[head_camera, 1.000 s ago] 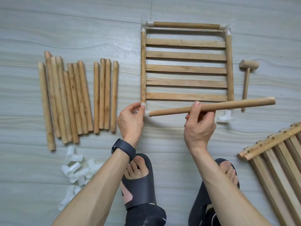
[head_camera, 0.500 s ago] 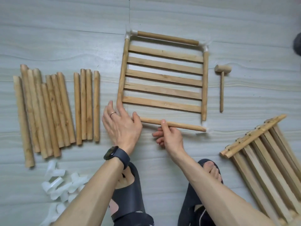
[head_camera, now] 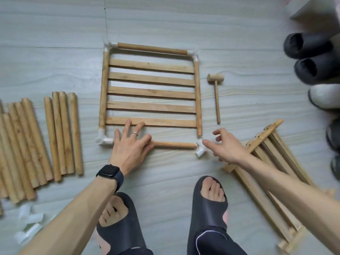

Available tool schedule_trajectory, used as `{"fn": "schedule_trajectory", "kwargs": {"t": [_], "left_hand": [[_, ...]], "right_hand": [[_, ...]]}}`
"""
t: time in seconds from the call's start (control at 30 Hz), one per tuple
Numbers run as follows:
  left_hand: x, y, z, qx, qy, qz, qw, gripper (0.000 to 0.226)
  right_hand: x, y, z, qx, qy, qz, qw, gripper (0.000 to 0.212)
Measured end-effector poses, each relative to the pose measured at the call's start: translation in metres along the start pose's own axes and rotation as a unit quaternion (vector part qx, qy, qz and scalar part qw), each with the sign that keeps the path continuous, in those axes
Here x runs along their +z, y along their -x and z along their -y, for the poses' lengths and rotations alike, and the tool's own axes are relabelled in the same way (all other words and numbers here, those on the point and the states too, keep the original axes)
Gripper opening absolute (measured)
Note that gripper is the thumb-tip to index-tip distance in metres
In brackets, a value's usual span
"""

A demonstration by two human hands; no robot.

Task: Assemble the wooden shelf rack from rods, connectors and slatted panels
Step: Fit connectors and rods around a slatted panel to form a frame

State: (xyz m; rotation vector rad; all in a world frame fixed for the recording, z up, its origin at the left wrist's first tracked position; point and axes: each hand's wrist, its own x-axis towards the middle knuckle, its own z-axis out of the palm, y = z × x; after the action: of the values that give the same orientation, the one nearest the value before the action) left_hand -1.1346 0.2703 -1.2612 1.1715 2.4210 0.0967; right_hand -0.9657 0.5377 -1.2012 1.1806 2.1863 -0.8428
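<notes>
Slatted panel (head_camera: 150,92) lies on the floor (head_camera: 165,177) just beyond the near rod (head_camera: 174,145). Left grip (head_camera: 128,150) is released, straight fingers spread and pressing that rod. Right grip (head_camera: 228,148), released too, points at the white connector (head_camera: 200,149) on the rod's right end, perhaps touching it.

Open floor (head_camera: 184,19) beyond frame (head_camera: 150,92), mallet (head_camera: 216,92) right, probably shoes (head_camera: 312,57)

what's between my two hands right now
Head view: the bare stretch of the front rod, then the white connector at its right end.
</notes>
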Motion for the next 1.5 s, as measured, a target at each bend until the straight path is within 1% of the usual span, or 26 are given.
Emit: {"fn": "schedule_trajectory", "kwargs": {"t": [0.03, 0.13, 0.2, 0.27, 0.33, 0.47, 0.57, 0.67, 0.8, 0.83, 0.93, 1.0, 1.03, 1.13, 1.23, 1.3, 1.4, 1.5], "left_hand": [[0.0, -0.001, 0.0, -0.001, 0.004, 0.001, 1.0, 0.043], [0.001, -0.002, 0.003, 0.003, 0.009, -0.002, 1.0, 0.037], [0.004, -0.001, 0.003, 0.01, 0.008, -0.009, 1.0, 0.034], [0.005, -0.001, 0.005, 0.015, 0.012, -0.015, 1.0, 0.033], [0.005, 0.0, 0.005, 0.014, 0.024, -0.024, 0.999, 0.033], [0.005, 0.0, 0.002, 0.01, 0.034, -0.035, 0.999, 0.034], [0.003, 0.0, 0.004, 0.017, 0.036, -0.029, 0.999, 0.035], [0.002, -0.001, 0.005, 0.022, 0.037, -0.029, 0.999, 0.036], [0.003, 0.0, 0.004, 0.018, 0.038, -0.035, 0.999, 0.034], [0.003, -0.001, 0.004, 0.019, 0.038, -0.037, 0.998, 0.033], [0.004, -0.002, 0.004, 0.018, 0.037, -0.044, 0.998, 0.031], [0.006, -0.003, 0.003, 0.018, 0.038, -0.057, 0.997, 0.031], [0.006, -0.002, 0.003, 0.016, 0.039, -0.065, 0.997, 0.032], [0.008, -0.003, -0.002, 0.001, 0.031, -0.061, 0.998, 0.042], [0.007, -0.007, -0.017, -0.023, 0.006, -0.024, 0.999, 0.062], [0.005, -0.013, -0.032, -0.021, -0.005, -0.016, 1.0, 0.069], [0.002, -0.033, -0.055, 0.022, -0.005, -0.009, 1.0, 0.079], [-0.002, -0.053, -0.073, 0.024, 0.023, 0.022, 0.999, 0.091]], "right_hand": [[0.014, -0.002, -0.003, 0.009, -0.014, -0.003, 1.0, 0.06], [0.055, -0.003, -0.011, 0.01, -0.013, -0.06, 0.998, 0.036], [0.065, 0.001, -0.016, 0.04, -0.057, -0.1, 0.993, 0.03], [0.066, 0.001, -0.018, 0.086, -0.124, -0.13, 0.98, 0.03], [0.069, 0.0, -0.017, 0.117, -0.173, -0.141, 0.968, 0.035], [0.07, 0.0, -0.007, 0.115, -0.198, -0.162, 0.96, 0.038], [0.072, -0.001, -0.002, 0.133, -0.23, -0.178, 0.948, 0.037], [0.077, -0.002, 0.005, 0.138, -0.29, -0.166, 0.932, 0.036], [0.086, 0.009, 0.009, 0.105, -0.3, -0.157, 0.935, 0.034], [0.087, 0.011, 0.008, 0.1, -0.323, -0.154, 0.928, 0.031], [0.08, 0.007, 0.003, 0.105, -0.435, -0.131, 0.884, 0.02], [0.069, -0.001, 0.001, 0.112, -0.481, -0.104, 0.863, 0.018], [0.064, -0.005, 0.0, 0.121, -0.489, -0.092, 0.859, 0.016], [0.054, -0.012, -0.003, 0.125, -0.487, -0.065, 0.862, 0.012], [0.049, -0.016, -0.004, 0.105, -0.437, -0.057, 0.892, 0.012], [0.048, -0.018, -0.004, 0.092, -0.42, -0.055, 0.901, 0.014], [0.049, -0.016, -0.004, 0.075, -0.43, -0.03, 0.899, 0.017], [0.051, -0.013, -0.002, 0.068, -0.46, 0.003, 0.885, 0.022]]}}
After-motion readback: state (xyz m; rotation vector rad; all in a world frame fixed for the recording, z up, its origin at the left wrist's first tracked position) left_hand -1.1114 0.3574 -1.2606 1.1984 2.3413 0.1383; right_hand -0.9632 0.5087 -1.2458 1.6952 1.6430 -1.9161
